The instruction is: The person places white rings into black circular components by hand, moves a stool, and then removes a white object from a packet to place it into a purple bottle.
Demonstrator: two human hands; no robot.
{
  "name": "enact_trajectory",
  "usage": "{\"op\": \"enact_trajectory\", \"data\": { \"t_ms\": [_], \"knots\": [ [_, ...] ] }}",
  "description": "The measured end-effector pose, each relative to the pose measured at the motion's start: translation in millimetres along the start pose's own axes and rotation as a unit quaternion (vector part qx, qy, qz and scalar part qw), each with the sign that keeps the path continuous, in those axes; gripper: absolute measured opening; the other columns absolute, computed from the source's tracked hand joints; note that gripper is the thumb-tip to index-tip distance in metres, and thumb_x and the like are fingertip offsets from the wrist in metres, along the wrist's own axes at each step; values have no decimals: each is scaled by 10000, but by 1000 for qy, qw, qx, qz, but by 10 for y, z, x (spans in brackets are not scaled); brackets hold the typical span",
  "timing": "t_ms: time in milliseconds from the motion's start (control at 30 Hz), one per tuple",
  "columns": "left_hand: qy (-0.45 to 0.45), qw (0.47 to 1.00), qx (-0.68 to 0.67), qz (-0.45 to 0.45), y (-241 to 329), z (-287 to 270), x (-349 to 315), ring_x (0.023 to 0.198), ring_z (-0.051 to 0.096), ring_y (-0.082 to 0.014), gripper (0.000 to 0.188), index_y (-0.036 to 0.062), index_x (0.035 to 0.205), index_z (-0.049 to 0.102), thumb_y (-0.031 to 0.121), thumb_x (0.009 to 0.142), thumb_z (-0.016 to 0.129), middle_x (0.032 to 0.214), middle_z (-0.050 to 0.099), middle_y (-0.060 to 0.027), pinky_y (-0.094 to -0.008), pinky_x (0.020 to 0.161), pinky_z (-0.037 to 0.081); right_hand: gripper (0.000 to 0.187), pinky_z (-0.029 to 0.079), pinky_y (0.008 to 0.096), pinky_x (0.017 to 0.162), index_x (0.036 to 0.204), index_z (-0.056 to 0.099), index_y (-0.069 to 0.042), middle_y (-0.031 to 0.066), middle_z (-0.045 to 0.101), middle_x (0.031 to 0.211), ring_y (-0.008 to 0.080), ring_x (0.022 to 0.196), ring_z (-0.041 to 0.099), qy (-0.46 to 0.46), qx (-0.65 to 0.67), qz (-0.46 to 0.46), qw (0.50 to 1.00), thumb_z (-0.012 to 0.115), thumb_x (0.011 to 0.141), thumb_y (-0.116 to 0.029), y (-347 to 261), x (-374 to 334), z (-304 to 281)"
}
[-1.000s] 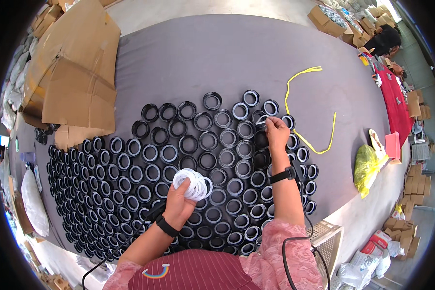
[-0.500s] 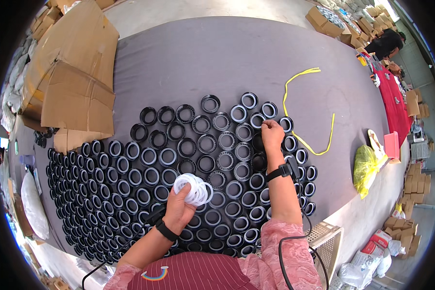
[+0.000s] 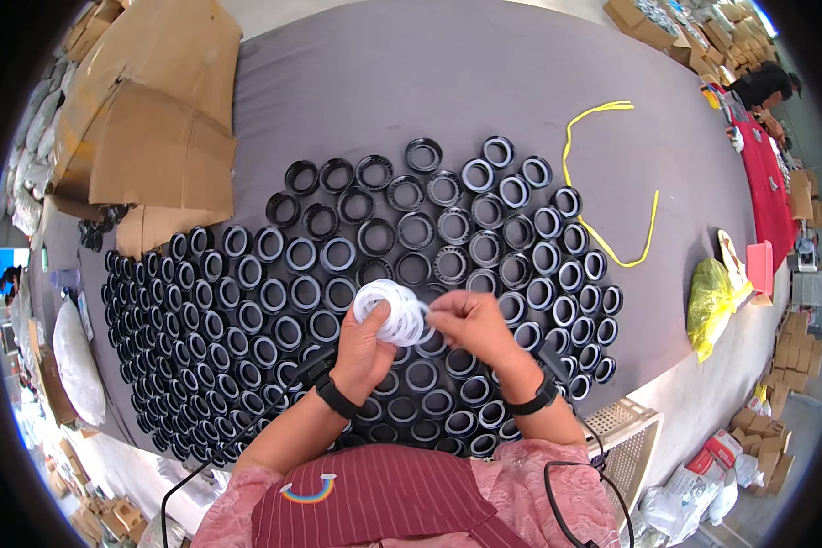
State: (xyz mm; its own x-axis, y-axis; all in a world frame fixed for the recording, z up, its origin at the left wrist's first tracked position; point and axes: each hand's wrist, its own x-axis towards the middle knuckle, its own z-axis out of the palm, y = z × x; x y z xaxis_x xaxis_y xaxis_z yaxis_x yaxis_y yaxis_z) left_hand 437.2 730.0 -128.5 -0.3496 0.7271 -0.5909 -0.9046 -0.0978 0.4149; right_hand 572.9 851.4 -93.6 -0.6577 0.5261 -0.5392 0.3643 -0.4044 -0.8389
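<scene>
A loose bundle of thin white plastic rings [image 3: 395, 313] is in my left hand [image 3: 363, 349], with the thumb over its near left side. My right hand [image 3: 475, 325] is closed in a pinch at the bundle's right edge, its fingertips on a white ring there. Both hands are above many round black ring-shaped parts [image 3: 376, 236] standing on the grey-covered table. Several of them, such as the black ring part [image 3: 338, 255], show a pale ring inside the rim; those in the far middle look plain black. My forearms hide some of the near ones.
A large cardboard box [image 3: 160, 146] stands at the table's left. A yellow strap [image 3: 568, 151] lies curled at the right, before a yellow plastic bag [image 3: 711, 306] and a pink box [image 3: 759, 267]. A beige plastic crate [image 3: 632, 434] stands off the near right edge. A person works far right.
My right hand has come back from a black ring part at the far right to the white rings. My left hand with the bundle has shifted slightly up and right in view.
</scene>
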Motion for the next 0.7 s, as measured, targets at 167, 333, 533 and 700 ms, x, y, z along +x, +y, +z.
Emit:
{"op": "enact_trajectory", "data": {
  "t_ms": [167, 333, 533, 700],
  "knots": [
    [-9, 1000, 9, -2, 2, -51, -83, 980, 613, -245, 268, 68, 1124, 516, 54, 866, 588, 1063, 612, -90, -427, 837, 519, 115, 423, 204, 462, 858, 654, 4, -3, 588, 635, 58, 511, 522, 62, 39, -19, 997, 661, 822, -106, 216, -85, -113],
    [21, 1000, -12, -5, 37, -179, -71, 993, 609, -256, 270, 88, 1118, 520, 51, 860, 591, 1082, 605, -80, -441, 849, 515, 87, 438, 216, 481, 861, 639, 8, 23, 603, 649, 77, 521, 552, 218, 105, -105, 965, 620, 851, -76, 301, 77, -695],
    [25, 1000, -9, -15, 4, -132, -110, 999, 606, -258, 267, 87, 1120, 513, 57, 866, 586, 1088, 600, -83, -447, 850, 514, 120, 404, 185, 461, 891, 648, -3, 5, 596, 663, 49, 519, 525, 402, -52, -123, 906, 617, 866, -116, 409, 425, -1175],
    [34, 999, -5, -18, 6, -162, -117, 999, 605, -257, 262, 90, 1122, 511, 65, 871, 582, 1087, 598, -80, -445, 851, 513, 122, 385, 183, 430, 887, 652, -10, -3, 589, 624, 43, 501, 517, 412, -14, -108, 905, 638, 840, -122, 474, 531, -1231]
  ]
}}
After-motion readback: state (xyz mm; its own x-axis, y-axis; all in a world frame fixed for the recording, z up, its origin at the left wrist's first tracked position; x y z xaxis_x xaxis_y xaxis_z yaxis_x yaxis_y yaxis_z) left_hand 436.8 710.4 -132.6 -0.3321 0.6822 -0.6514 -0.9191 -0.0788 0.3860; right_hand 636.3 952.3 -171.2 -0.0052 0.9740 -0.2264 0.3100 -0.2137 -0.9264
